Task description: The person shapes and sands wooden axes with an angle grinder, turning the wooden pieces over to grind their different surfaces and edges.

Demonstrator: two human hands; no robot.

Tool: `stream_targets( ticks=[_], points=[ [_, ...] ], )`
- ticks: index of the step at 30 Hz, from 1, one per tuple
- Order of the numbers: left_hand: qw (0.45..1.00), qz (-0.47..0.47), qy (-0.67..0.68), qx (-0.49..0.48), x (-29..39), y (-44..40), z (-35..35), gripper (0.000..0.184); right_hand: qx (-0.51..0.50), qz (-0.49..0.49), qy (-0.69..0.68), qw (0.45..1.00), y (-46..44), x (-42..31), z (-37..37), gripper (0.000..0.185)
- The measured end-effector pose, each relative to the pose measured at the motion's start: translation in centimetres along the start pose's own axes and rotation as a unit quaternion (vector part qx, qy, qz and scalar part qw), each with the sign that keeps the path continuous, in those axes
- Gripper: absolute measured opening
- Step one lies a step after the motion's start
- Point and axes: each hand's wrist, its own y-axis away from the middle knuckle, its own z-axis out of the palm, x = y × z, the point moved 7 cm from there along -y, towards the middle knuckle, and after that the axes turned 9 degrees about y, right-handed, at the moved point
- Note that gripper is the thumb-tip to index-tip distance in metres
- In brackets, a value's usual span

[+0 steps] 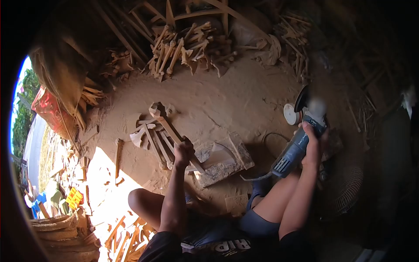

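My left hand (183, 150) is closed round a roughly carved wooden piece (168, 126) with a knobbed far end. Its near end reaches down beside a low, rough block (219, 171) on the floor. In my right hand (311, 142) is a blue-grey angle grinder (290, 153), gripped by its body with the dark disc pointing away from me. A cord leaves the grinder's rear end. Several similar carved wooden pieces (152, 142) lie on the floor just beyond my left hand. Beside the disc shows a round white object (291, 114); its kind is unclear.
A large heap of carved wooden pieces (185, 48) lies at the back, with another pile (297, 32) at the right. Lower left, more wood pieces (126, 238) lie in bright sunlight. A wire fan guard (350, 190) stands in shadow at the right. Dust covers the floor (209, 96).
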Motion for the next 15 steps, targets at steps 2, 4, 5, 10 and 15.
stream_targets(
  ticks=[2,4,5,10,15],
  points=[
    [0.992,0.037,0.122,-0.02,4.1,0.9,2.8,0.014,-0.004,0.092,-0.08,0.993,-1.3,6.8,-0.4,0.046],
    [0.981,0.111,0.152,-0.037,9.6,4.3,7.5,0.014,-0.046,0.196,-0.106,0.974,1.2,7.3,1.4,0.046],
    [0.966,0.14,0.2,-0.081,12.3,5.6,8.9,0.014,-0.046,0.209,-0.096,0.972,1.5,8.8,1.6,0.048],
    [0.822,0.292,0.388,-0.297,24.4,13.5,9.9,0.012,-0.135,0.288,-0.191,0.929,3.5,10.7,5.7,0.035],
    [0.785,0.35,0.509,-0.046,30.7,20.9,0.0,0.02,-0.128,0.239,-0.151,0.951,3.3,10.4,8.0,0.034]
  ],
)
